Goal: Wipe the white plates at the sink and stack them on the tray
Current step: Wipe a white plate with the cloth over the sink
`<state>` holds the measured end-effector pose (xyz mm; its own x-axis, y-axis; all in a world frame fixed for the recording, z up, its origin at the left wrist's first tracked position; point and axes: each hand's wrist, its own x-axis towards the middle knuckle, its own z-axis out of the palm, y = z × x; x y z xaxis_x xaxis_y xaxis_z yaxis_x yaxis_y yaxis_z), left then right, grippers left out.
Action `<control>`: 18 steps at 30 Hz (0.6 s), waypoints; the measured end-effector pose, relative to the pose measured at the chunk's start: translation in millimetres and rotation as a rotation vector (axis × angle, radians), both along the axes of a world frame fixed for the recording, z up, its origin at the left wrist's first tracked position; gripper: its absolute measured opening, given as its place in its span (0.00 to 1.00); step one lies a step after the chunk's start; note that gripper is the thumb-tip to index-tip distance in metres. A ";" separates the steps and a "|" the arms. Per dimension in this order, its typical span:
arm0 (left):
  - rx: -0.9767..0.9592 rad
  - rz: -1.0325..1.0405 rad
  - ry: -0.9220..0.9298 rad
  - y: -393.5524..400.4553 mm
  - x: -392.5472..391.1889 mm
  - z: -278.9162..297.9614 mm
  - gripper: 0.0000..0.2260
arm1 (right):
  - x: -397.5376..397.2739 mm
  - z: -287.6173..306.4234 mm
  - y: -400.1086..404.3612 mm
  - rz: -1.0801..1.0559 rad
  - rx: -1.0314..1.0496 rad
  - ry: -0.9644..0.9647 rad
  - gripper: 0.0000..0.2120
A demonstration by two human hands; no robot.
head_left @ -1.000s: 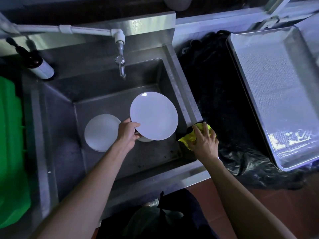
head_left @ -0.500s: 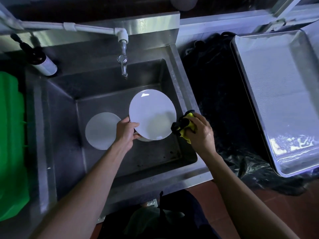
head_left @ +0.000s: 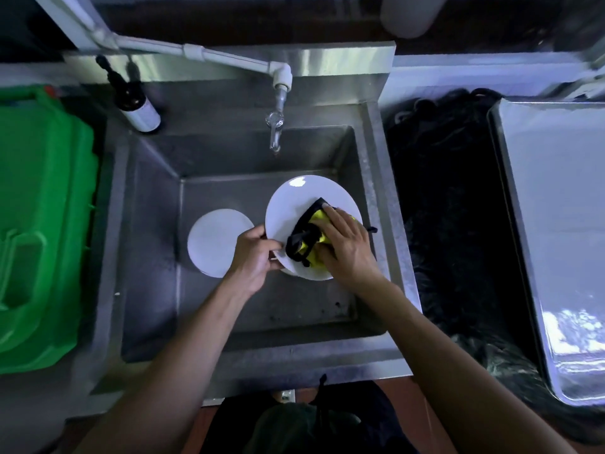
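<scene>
— Plates were the job at this sink; how was the grip?

— The left hand (head_left: pixel 253 257) pinched the white plate (head_left: pixel 301 204) by its nine o'clock rim, thumb over the face, fingers curled beneath, holding it tilted above the basin. The right hand (head_left: pixel 348 245) lay fairly flat, pressing a yellow-and-black cloth (head_left: pixel 306 240) against the plate's lower face.

— And beyond the hands?

— A second plate (head_left: pixel 214 244) lay on the sink (head_left: pixel 376 178) floor at nine o'clock of the held one, partly hidden by the left hand. The tap (head_left: pixel 275 132) stood at twelve. The steel tray (head_left: pixel 550 224) waited at three o'clock, well apart, nothing stacked on it.

— What could have gone wrong?

— Judging by the one-sided rim hold, hard wiping pressure might have levered a wet plate loose, dropping it onto the plate below.
</scene>
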<state>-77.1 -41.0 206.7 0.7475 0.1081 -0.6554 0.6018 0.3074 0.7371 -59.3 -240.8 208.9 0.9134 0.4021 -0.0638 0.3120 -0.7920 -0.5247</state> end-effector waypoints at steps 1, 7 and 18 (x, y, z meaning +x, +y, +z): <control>-0.010 0.005 -0.004 0.1 -0.9 1.7 0.17 | -0.8 -1.8 -2.9 0.024 -0.009 -0.013 0.24; -0.048 -0.042 -0.032 -4.0 -4.9 7.5 0.17 | 8.0 1.1 7.7 0.015 -0.005 -0.051 0.26; -0.039 -0.066 -0.041 -12.3 -13.1 9.4 0.12 | 26.3 13.2 43.9 0.042 0.074 -0.043 0.27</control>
<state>-90.2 -53.3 216.1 0.7784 0.0329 -0.6269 0.5914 0.2966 0.7499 -33.0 -196.9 222.1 0.8967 0.4427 0.0062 0.3679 -0.7373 -0.5666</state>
